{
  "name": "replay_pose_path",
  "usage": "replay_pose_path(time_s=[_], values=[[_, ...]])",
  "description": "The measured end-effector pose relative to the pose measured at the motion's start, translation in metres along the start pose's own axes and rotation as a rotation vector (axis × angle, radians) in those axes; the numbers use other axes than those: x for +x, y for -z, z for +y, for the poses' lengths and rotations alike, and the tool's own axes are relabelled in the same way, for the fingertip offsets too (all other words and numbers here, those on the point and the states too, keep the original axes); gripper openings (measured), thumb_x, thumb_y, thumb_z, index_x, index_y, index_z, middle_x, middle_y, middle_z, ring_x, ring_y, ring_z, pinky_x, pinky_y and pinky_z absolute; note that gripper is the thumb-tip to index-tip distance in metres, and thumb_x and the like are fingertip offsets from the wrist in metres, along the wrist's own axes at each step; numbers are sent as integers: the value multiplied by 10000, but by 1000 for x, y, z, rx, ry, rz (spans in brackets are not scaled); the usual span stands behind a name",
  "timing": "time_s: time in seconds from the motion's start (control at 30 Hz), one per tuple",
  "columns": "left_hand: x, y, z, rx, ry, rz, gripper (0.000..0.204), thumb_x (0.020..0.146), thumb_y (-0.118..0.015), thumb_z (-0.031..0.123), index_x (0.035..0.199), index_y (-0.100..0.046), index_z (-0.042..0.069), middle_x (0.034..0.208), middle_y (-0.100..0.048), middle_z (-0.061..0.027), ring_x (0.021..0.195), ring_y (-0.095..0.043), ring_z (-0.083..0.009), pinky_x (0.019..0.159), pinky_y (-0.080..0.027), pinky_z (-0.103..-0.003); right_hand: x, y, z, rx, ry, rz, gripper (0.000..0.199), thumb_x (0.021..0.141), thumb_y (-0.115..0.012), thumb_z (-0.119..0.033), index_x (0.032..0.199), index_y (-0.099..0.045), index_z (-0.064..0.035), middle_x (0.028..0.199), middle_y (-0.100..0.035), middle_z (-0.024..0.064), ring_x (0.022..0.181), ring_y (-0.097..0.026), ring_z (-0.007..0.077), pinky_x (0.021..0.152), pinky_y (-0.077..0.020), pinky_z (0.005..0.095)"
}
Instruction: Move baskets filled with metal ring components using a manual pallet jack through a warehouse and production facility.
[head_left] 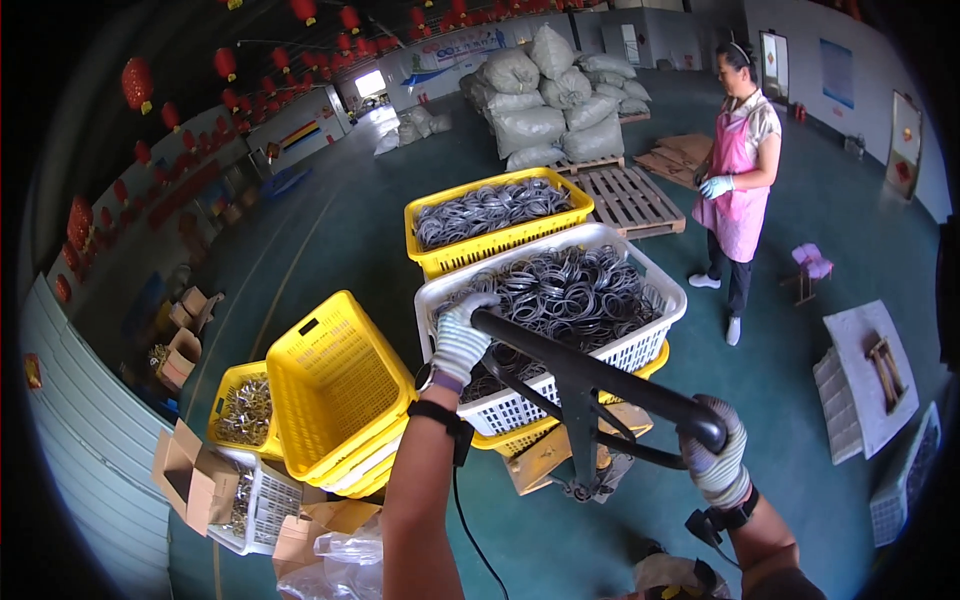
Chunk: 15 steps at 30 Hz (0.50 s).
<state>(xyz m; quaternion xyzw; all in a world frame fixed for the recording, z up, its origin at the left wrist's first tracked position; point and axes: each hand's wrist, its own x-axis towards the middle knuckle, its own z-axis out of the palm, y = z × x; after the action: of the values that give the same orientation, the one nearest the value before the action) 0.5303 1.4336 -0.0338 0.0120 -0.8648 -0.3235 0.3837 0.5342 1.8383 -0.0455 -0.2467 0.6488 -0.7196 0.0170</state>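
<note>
Both gloved hands grip the black handle (pixel 600 375) of a pallet jack: the left hand (pixel 462 338) has its fingers clamped around the upper end, the right hand (pixel 718 455) around the lower end. The handle is a thick, dark looped bar, just in front of a white crate (pixel 640 350) heaped with grey metal rings (pixel 570 290), with a yellow crate (pixel 500 212) behind.

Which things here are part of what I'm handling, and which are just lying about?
In hand:
- left hand and right hand, both gloved, gripping the black pallet-jack handle
- white plastic crate of grey metal rings
- yellow plastic crate of rings

Lying about:
- tilted empty yellow crates
- wooden pallet
- stacked grey sacks
- cardboard boxes
</note>
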Motion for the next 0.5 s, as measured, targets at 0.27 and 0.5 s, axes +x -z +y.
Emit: replay_pose_path(time_s=[0.27,0.5], values=[[79,-87,-29,108,79,29,239,725,-598,82,952,-662,118,934,-658,-122,881,-625,-281,808,-486,-335,134,61,38,53,3,-23,331,744,-636,-93,1055,-551,-20,738,-581,27,602,-536,73,529,-443,219],[118,-146,-15,368,124,66,322,702,-618,129,1023,-635,134,972,-642,-137,886,-614,-309,793,-490,-367,291,136,122,-26,26,-66,360,764,-659,-230,1042,-543,-33,672,-547,10,536,-511,82,473,-417,227]])
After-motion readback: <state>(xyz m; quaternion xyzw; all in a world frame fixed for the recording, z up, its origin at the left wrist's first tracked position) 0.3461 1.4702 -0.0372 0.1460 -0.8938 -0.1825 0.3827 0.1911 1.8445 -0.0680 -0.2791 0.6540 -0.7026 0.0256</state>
